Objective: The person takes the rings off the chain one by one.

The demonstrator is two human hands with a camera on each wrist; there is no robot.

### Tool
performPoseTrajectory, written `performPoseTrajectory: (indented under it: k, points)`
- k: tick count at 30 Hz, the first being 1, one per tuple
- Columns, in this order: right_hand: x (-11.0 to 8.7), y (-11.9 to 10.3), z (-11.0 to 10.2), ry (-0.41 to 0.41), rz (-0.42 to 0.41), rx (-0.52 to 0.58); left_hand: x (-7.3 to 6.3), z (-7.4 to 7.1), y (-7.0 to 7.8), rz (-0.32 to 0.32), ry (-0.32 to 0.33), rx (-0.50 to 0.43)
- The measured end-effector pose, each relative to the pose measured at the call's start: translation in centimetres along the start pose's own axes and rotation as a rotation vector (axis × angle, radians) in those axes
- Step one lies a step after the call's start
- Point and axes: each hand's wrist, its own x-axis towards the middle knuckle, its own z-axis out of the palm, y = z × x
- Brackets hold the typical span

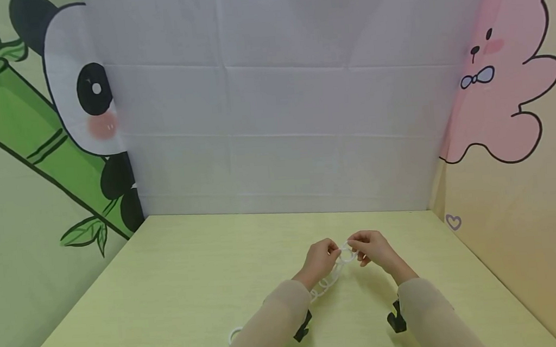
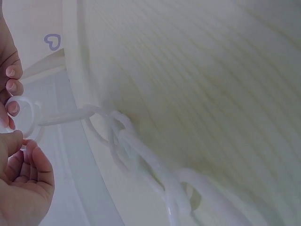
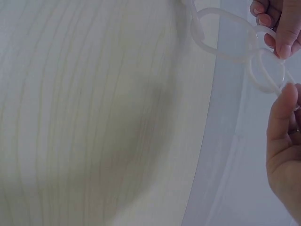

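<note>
A chain of white plastic rings [image 1: 327, 282] hangs from my hands, sloping down to the left toward the table. With thumb and fingertip my left hand [image 1: 320, 259] pinches a ring at the chain's upper end. My right hand [image 1: 375, 247] pinches a ring at that same end, close beside the left fingertips. In the left wrist view the linked rings [image 2: 155, 169] trail away from the left hand [image 2: 26, 183]. From the right wrist, the end rings [image 3: 265, 70] overlap between the two hands, with the right hand [image 3: 287, 150] below.
A separate-looking white ring [image 1: 233, 335] lies on the pale yellow table [image 1: 192, 273], partly hidden by the left sleeve [image 1: 265, 327]. Black straps hang under both forearms. A white cloth wall [image 1: 282, 108] stands behind the table, with printed side walls left and right.
</note>
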Motion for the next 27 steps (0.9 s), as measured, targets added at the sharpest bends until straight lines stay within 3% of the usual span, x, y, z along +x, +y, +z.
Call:
performPoseTrajectory:
  k: [11,18,24,27]
  points:
    - [-1.3,-1.7,0.2,-0.056,-0.015,-0.008,0.0,0.1,-0.4,0.005,-0.008,-0.027]
    - [-0.7,-0.2,0.0,-0.079,-0.046,-0.001,-0.2,-0.1,-0.3,-0.008,-0.029,-0.051]
    - [-0.5,0.3,-0.2,-0.108,-0.122,0.017,-0.2,-0.2,-0.3,0.000,-0.031,-0.066]
    - [-0.4,0.2,0.0,-0.090,-0.095,0.023,-0.1,-0.3,-0.3,0.002,-0.036,-0.076]
